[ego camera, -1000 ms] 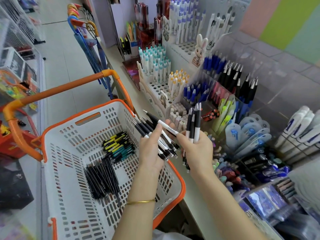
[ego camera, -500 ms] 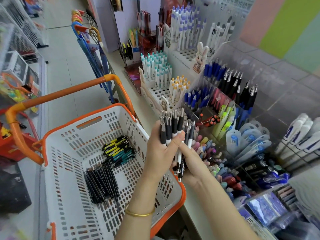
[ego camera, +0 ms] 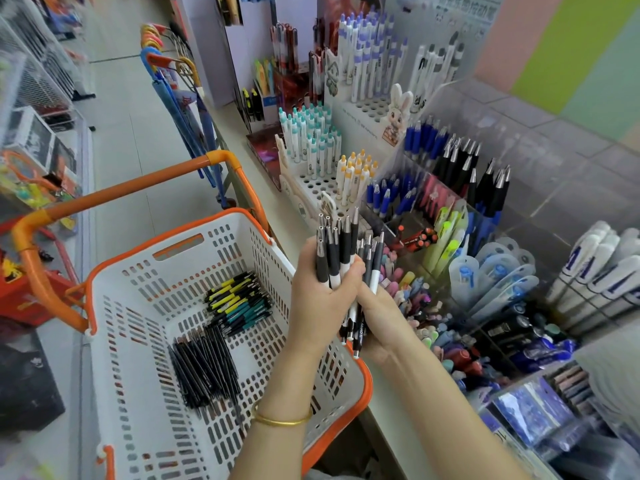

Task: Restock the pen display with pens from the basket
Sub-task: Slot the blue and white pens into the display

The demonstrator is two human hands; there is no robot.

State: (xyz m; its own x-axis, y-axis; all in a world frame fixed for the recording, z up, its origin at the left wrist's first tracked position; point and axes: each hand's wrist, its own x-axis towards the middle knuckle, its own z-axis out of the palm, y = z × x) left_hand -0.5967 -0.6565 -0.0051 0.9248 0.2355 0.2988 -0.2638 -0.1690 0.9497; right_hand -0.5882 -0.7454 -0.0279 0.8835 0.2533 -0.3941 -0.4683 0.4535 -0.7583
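Black-and-white pens [ego camera: 337, 258] bunched upright over the basket [ego camera: 114, 341].
Our left hand [ego camera: 320, 292] and right hand [ego camera: 381, 317] both clamp them; a loose squeeze could spill some.

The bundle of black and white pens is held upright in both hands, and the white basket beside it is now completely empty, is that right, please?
Not quite. The bundle of black and white pens is upright in the left hand and right hand, but the white basket is not empty: the head view shows a pile of black pens and a yellow and teal group lying in it.
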